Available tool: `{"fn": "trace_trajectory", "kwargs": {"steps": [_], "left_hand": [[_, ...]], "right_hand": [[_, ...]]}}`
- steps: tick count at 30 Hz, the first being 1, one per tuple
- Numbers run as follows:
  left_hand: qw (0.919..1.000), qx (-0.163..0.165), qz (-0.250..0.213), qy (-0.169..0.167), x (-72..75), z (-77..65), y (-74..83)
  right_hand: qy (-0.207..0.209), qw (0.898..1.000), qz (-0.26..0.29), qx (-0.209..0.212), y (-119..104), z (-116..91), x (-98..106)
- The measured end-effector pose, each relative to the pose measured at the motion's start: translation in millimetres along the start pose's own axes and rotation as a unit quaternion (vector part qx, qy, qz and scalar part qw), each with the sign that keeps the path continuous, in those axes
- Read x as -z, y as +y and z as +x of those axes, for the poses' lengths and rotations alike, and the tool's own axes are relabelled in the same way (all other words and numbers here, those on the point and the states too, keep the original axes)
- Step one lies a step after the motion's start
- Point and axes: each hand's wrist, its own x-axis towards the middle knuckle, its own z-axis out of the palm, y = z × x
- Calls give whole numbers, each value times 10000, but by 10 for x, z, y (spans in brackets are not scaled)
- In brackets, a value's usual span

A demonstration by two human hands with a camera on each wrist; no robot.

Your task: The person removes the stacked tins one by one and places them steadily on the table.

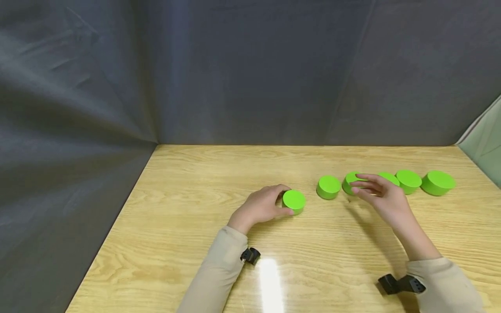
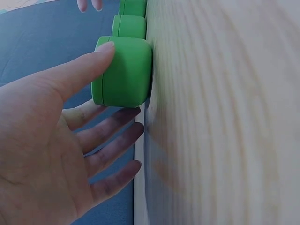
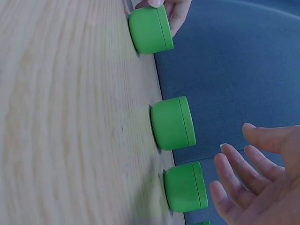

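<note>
My left hand (image 1: pixel 263 205) holds a green round lidded jar (image 1: pixel 294 201) between thumb and forefinger, at the left end of a loose row. In the left wrist view the thumb lies along the side of this jar (image 2: pixel 124 75), which stands on the table, and the other fingers spread below it. To its right stands a second green jar (image 1: pixel 328 187), with a gap between them. My right hand (image 1: pixel 385 198) hovers over the row with loosely bent fingers, nothing in its grasp, partly covering a third jar (image 1: pixel 349 184). The right wrist view shows that hand (image 3: pixel 262 178) apart from the jars.
Farther right along the wooden table (image 1: pixel 188 243) stand more green jars, among them one at the right end (image 1: pixel 438 183). Dark grey fabric (image 1: pixel 250 74) rises behind the table and on its left. Small black devices (image 1: pixel 251 256) are worn at both wrists.
</note>
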Motion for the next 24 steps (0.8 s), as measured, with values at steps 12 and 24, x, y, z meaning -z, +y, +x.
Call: {"fn": "trace_trajectory", "kwargs": {"steps": [12,24], "left_hand": [[9997,43,192,151,19,175,30],[9968,-195,778,-20,125,551,82]], "right_hand": [[60,9995,271,170,-50,-2,55],[157,9991,393,11,-194,-36,-26]]}}
